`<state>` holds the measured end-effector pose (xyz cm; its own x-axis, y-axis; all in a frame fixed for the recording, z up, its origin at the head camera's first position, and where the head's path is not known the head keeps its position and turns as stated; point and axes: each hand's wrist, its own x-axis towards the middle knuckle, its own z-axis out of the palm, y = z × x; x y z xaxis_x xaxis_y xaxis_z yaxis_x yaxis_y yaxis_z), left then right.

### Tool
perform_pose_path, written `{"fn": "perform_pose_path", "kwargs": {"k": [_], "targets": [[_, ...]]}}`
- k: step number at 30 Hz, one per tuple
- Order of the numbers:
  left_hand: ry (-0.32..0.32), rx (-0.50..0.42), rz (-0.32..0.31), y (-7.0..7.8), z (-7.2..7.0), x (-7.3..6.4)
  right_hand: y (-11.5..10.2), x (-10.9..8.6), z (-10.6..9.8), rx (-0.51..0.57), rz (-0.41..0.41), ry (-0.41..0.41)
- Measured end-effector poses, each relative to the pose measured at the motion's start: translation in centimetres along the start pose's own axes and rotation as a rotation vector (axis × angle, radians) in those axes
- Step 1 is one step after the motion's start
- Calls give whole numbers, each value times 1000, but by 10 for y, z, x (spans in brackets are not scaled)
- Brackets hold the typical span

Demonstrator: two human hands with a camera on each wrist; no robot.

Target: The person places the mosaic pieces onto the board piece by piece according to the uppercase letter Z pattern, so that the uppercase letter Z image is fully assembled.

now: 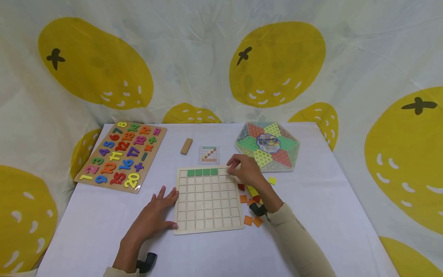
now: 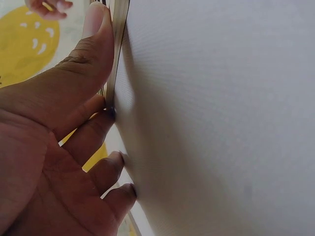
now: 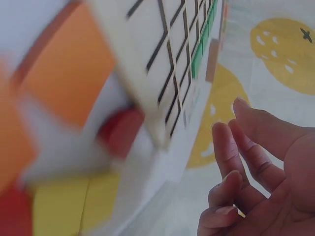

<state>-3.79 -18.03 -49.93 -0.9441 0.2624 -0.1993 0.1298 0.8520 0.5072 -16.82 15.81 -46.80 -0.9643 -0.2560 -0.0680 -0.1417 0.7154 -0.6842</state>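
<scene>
A square wooden grid board (image 1: 207, 200) lies before me, with several green square tiles (image 1: 206, 172) set along its top row. My left hand (image 1: 152, 215) has its fingers spread at the board's left edge, the thumb at the lower left corner. In the left wrist view that thumb (image 2: 96, 44) lies against the board's side. My right hand (image 1: 246, 169) hovers at the top right corner, fingers bent loosely. The right wrist view shows nothing between its thumb and fingers (image 3: 226, 147). Orange tiles (image 1: 248, 220), yellow tiles (image 1: 253, 191) and a red tile (image 1: 241, 187) lie beneath the right arm.
Behind the board are a small pattern card (image 1: 209, 155) and a wooden block (image 1: 186, 146). A number puzzle board (image 1: 145, 168) stands at the far left, a hexagonal star-pattern game board (image 1: 267, 144) at the back right. One yellow tile (image 1: 272, 181) lies apart on the white tablecloth.
</scene>
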Motion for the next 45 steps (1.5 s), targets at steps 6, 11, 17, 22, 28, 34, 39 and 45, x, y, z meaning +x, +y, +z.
{"fn": "perform_pose_path", "kwargs": {"k": [6,11,17,22,28,34,39,45], "targets": [[4,6,2,-1,1,0,17,-23,-20,-6,48,23],[1,6,-5,-1,1,0,39,-46,-32,-27,121,41],[0,3,1,-1,0,1,65,-74,-40,-36,243,46],[3,-1,4,-1,-1,2,75,-89,-45,-117,315,13],[3,-1,4,0,-1,2,79,-94,-44,-199,352,-13],[-4,1,3,-1,0,2,79,-93,-44,-209,348,-26],[-13,10,0,0,0,0,73,-92,-48,-128,301,-17],[-16,1,-12,0,-1,0,57,-87,-47,-76,184,-5]]}}
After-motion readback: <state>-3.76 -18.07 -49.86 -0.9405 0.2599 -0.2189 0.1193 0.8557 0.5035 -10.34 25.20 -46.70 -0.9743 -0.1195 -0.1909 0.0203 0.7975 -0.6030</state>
